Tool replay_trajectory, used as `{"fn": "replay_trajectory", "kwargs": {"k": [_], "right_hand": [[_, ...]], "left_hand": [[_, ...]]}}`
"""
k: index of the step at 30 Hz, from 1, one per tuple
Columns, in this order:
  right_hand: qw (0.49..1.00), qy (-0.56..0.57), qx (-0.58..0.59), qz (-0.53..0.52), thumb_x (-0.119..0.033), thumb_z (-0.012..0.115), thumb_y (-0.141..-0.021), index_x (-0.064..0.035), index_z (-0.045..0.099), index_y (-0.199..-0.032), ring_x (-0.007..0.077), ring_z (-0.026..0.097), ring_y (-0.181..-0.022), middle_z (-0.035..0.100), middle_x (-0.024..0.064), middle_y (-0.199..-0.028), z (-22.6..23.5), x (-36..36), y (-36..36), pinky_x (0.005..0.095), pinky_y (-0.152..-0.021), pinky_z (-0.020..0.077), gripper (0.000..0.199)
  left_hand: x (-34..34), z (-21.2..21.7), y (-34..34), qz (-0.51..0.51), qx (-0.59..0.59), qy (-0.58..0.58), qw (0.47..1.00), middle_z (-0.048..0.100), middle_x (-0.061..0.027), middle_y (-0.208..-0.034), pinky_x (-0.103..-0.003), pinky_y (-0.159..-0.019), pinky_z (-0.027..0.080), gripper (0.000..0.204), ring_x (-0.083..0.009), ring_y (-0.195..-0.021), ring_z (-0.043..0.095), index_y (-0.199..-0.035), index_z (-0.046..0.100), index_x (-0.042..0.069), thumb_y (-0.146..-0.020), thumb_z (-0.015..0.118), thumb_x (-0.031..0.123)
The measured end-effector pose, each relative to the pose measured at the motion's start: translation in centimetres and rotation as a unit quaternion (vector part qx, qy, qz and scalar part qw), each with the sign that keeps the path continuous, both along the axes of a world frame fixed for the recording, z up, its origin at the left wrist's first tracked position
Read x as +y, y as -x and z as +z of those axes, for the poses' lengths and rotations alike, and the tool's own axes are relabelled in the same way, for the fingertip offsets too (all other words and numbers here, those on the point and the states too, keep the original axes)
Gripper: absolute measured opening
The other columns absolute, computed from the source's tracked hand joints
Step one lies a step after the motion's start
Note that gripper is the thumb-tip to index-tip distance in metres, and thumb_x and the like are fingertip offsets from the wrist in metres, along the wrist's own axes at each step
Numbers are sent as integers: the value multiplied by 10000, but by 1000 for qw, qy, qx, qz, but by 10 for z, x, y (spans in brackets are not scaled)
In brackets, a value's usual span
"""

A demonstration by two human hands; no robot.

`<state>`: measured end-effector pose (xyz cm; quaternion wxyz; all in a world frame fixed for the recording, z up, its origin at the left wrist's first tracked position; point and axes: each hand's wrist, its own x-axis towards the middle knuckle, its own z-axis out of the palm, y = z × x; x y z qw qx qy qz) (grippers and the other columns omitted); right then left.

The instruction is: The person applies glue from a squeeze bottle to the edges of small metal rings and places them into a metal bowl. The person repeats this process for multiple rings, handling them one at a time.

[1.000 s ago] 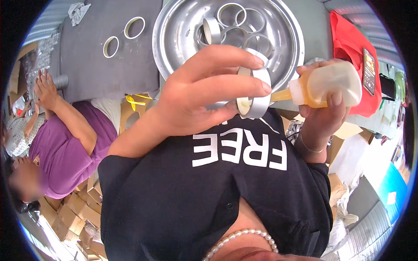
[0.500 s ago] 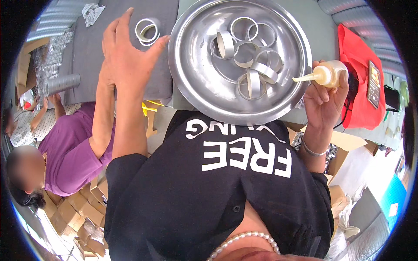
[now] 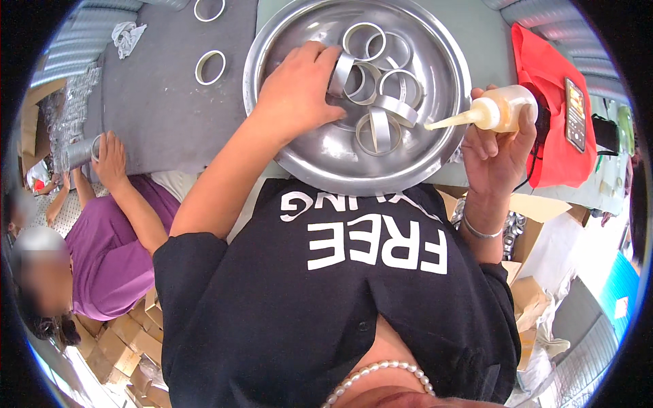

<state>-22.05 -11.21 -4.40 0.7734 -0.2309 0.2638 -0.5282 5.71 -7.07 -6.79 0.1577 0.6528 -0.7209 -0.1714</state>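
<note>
Several metal rings [image 3: 381, 88] lie in the round steel tray [image 3: 299, 160], some flat, some on edge, clustered toward its far half. One ring [image 3: 340, 73] at the near-left edge of that cluster stands upright, pinched between the fingers of the left hand [image 3: 296, 92], which reaches in over the tray's left side. Just off the tray's right rim, the right hand [image 3: 495, 146] is closed around a small squeeze bottle [image 3: 500, 112] of yellowish liquid — its long nozzle lies nearly level and points left over the rim toward the rings. A silver bangle [image 3: 476, 230] circles that wrist.

Left of the tray, on the grey mat [image 3: 163, 115], two more rings [image 3: 211, 66] lie flat. Farther left, a person in a purple shirt [image 3: 102, 265] holds a metal cylinder [image 3: 81, 151] — right of the tray lies a red cloth [image 3: 544, 102] with a phone [image 3: 575, 114] on it.
</note>
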Motion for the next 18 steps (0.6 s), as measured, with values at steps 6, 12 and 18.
{"fn": "replay_trajectory", "kwargs": {"k": [6,12,18], "right_hand": [[999,37,-7,18,-413,459,-970,87,504,-1196,39,428,-467,616,276,-1104,-4,1,-4,162,-428,373,551],[999,51,3,-12,-423,461,-964,83,477,-1215,46,433,-454,615,281,-1098,-1,3,-1,179,-431,387,565],[927,244,223,-177,-533,547,-871,10,415,-1274,228,636,-866,551,286,-1164,10,20,-18,254,-629,551,689]], "left_hand": [[-8,4,-12,-71,121,-3,990,501,-118,-1301,-380,-941,464,721,-312,-1132,537,-1281,509,82,-601,747,107],[-9,10,-18,-74,159,29,984,596,-111,-1170,-366,-930,481,624,-275,-1079,581,-1252,528,82,-661,727,113],[26,26,-7,5,606,-98,790,551,-182,-1230,-370,-887,543,578,-258,-1067,604,-1276,456,-59,-839,664,257]]}}
